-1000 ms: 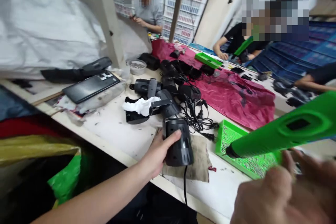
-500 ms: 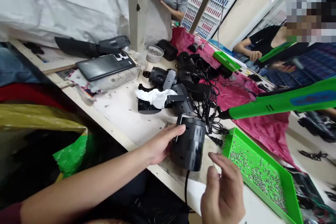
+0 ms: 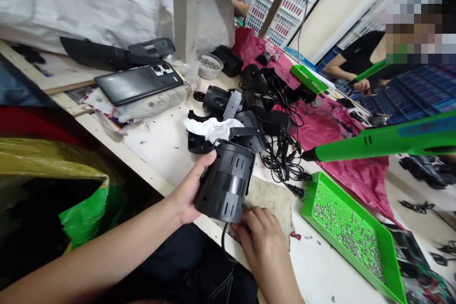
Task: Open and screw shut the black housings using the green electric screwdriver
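Note:
My left hand [image 3: 188, 191] grips a black cylindrical housing [image 3: 225, 181] with slots in its side, lifted and tilted above the bench edge. A black cord hangs from its lower end. My right hand [image 3: 261, 236] touches the bottom of the housing, fingers curled at its base over a worn grey cloth [image 3: 272, 199]. A green electric screwdriver [image 3: 384, 140] hangs in the air at the right, tip pointing left, with no hand on it.
A green tray [image 3: 390, 266] with several small screws lies at the right. Black housings and tangled cables [image 3: 281, 152] pile behind, with a white rag [image 3: 208, 128], a phone [image 3: 137, 83], a bowl of screws [image 3: 209, 65] and a red sheet [image 3: 338, 128]. Other people work at the far side.
My left hand has lifted and tilted the black housing toward me. My right hand moved from open above the cloth to touching the housing's base. The green screwdriver stays hanging at the right.

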{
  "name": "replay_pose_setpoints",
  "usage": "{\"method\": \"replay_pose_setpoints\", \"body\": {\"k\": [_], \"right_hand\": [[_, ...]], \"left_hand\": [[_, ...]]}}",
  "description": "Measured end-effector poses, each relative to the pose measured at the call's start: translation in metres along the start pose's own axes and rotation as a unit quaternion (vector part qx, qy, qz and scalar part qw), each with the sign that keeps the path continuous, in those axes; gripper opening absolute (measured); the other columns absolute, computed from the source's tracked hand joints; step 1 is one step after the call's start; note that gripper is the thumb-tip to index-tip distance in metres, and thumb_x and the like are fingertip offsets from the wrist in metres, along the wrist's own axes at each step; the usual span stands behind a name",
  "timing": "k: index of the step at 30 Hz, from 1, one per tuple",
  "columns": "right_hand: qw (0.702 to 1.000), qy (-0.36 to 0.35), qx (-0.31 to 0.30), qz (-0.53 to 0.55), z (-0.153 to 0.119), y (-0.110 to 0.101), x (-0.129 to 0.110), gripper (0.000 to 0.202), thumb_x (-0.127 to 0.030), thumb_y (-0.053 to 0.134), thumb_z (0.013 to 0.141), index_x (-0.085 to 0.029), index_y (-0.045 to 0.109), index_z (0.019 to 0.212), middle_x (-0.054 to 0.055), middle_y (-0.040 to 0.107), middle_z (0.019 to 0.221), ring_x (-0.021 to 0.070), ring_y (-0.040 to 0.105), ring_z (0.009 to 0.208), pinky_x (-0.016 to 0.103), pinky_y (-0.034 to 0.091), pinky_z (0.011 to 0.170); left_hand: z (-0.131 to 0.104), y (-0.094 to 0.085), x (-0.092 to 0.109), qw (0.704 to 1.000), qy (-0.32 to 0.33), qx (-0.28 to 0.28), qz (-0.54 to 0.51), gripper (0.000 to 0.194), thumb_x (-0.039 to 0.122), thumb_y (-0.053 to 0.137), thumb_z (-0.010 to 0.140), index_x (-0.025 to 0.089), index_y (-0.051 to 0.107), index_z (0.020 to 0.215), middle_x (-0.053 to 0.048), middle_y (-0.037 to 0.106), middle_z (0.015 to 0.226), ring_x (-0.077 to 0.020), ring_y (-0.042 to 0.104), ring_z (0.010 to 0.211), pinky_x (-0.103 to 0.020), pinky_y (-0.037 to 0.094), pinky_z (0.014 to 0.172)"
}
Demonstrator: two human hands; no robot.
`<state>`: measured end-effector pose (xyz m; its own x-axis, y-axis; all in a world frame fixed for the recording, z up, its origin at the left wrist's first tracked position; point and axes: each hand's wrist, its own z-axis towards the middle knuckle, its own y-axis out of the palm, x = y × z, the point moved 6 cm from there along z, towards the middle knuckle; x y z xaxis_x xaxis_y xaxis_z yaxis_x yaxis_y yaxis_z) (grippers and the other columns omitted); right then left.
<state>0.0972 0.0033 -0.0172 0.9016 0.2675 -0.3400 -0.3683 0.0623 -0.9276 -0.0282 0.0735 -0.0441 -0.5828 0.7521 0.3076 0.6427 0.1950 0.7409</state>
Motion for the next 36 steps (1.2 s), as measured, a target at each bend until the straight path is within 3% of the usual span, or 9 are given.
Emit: {"method": "replay_pose_setpoints", "body": {"k": [8, 12, 15, 17, 20, 24, 27, 30, 36], "right_hand": [[0.995, -0.019, -0.006, -0.102, -0.001, -0.002, 0.001, 0.023, -0.004, 0.054, 0.072, -0.022, 0.056, 0.087, 0.004, 0.061, 0.083, 0.0242, 0.055, 0.080, 0.035, 0.043, 0.071], [0.989, -0.034, -0.007, -0.145, 0.003, 0.003, -0.008, 0.023, -0.004, 0.056, 0.069, -0.022, 0.057, 0.082, 0.005, 0.062, 0.081, 0.0252, 0.057, 0.078, 0.038, 0.044, 0.071], [0.997, 0.001, 0.012, -0.071, 0.005, -0.004, -0.003, 0.022, -0.006, 0.051, 0.073, -0.021, 0.056, 0.087, 0.005, 0.063, 0.083, 0.0240, 0.057, 0.078, 0.036, 0.045, 0.071], [0.996, 0.061, 0.054, 0.041, 0.007, -0.019, 0.008, 0.014, -0.011, 0.049, 0.081, -0.022, 0.054, 0.088, 0.003, 0.061, 0.080, 0.0202, 0.056, 0.074, 0.031, 0.045, 0.069], [0.962, 0.122, 0.161, 0.182, 0.013, -0.051, 0.017, 0.005, -0.022, 0.050, 0.090, -0.023, 0.052, 0.086, 0.000, 0.056, 0.079, 0.0162, 0.055, 0.075, 0.027, 0.044, 0.069], [0.945, 0.079, 0.246, 0.203, 0.031, -0.074, 0.005, 0.005, -0.025, 0.056, 0.088, -0.023, 0.057, 0.084, 0.003, 0.058, 0.095, 0.0187, 0.057, 0.094, 0.032, 0.044, 0.083], [0.959, 0.059, 0.236, 0.143, 0.041, -0.068, 0.002, 0.002, -0.024, 0.058, 0.086, -0.024, 0.060, 0.085, 0.005, 0.058, 0.099, 0.0199, 0.058, 0.098, 0.034, 0.044, 0.083], [0.967, 0.055, 0.222, 0.111, 0.041, -0.060, 0.006, 0.003, -0.022, 0.057, 0.086, -0.024, 0.059, 0.085, 0.005, 0.058, 0.100, 0.0197, 0.059, 0.098, 0.034, 0.046, 0.082], [0.978, 0.031, 0.193, 0.079, 0.036, -0.069, -0.001, 0.007, -0.019, 0.053, 0.090, -0.023, 0.058, 0.090, 0.005, 0.058, 0.106, 0.0152, 0.059, 0.100, 0.028, 0.047, 0.083]], "left_hand": [[-0.008, 0.014, -0.009, 1.000, -0.016, -0.008, 0.009, 0.029, 0.038, 0.058, 0.088, 0.012, 0.070, 0.092, -0.007, 0.074, 0.072, -0.0174, 0.067, 0.057, -0.027, 0.056, 0.062], [-0.011, 0.012, -0.003, 1.000, -0.008, 0.021, 0.020, 0.032, 0.039, 0.054, 0.091, 0.011, 0.068, 0.094, -0.007, 0.072, 0.068, -0.0176, 0.067, 0.058, -0.028, 0.056, 0.063], [-0.013, 0.010, -0.001, 0.999, -0.009, 0.032, 0.040, 0.035, 0.042, 0.050, 0.092, 0.011, 0.066, 0.098, -0.008, 0.072, 0.070, -0.0194, 0.067, 0.060, -0.030, 0.056, 0.062], [-0.013, 0.012, -0.001, 0.998, 0.002, 0.017, 0.064, 0.035, 0.043, 0.050, 0.092, 0.012, 0.065, 0.101, -0.009, 0.072, 0.077, -0.0213, 0.068, 0.069, -0.032, 0.056, 0.065], [-0.010, 0.022, -0.003, 0.990, 0.071, -0.040, 0.118, 0.035, 0.046, 0.057, 0.087, 0.016, 0.062, 0.105, -0.009, 0.071, 0.097, -0.0246, 0.065, 0.095, -0.032, 0.053, 0.079], [-0.004, 0.031, -0.017, 0.965, 0.145, -0.089, 0.201, 0.044, 0.056, 0.059, 0.084, 0.022, 0.056, 0.111, -0.006, 0.064, 0.113, -0.0258, 0.054, 0.117, -0.036, 0.042, 0.100], [0.000, 0.032, -0.027, 0.949, 0.169, -0.101, 0.247, 0.044, 0.057, 0.053, 0.087, 0.025, 0.053, 0.116, -0.005, 0.058, 0.125, -0.0242, 0.048, 0.124, -0.039, 0.033, 0.108], [0.002, 0.029, -0.032, 0.943, 0.171, -0.103, 0.265, 0.046, 0.058, 0.051, 0.088, 0.024, 0.051, 0.119, -0.007, 0.057, 0.127, -0.0249, 0.047, 0.126, -0.040, 0.033, 0.109], [0.005, 0.027, -0.030, 0.929, 0.164, -0.077, 0.323, 0.053, 0.061, 0.053, 0.084, 0.024, 0.049, 0.122, -0.009, 0.058, 0.127, -0.0298, 0.046, 0.128, -0.045, 0.030, 0.110]]}}
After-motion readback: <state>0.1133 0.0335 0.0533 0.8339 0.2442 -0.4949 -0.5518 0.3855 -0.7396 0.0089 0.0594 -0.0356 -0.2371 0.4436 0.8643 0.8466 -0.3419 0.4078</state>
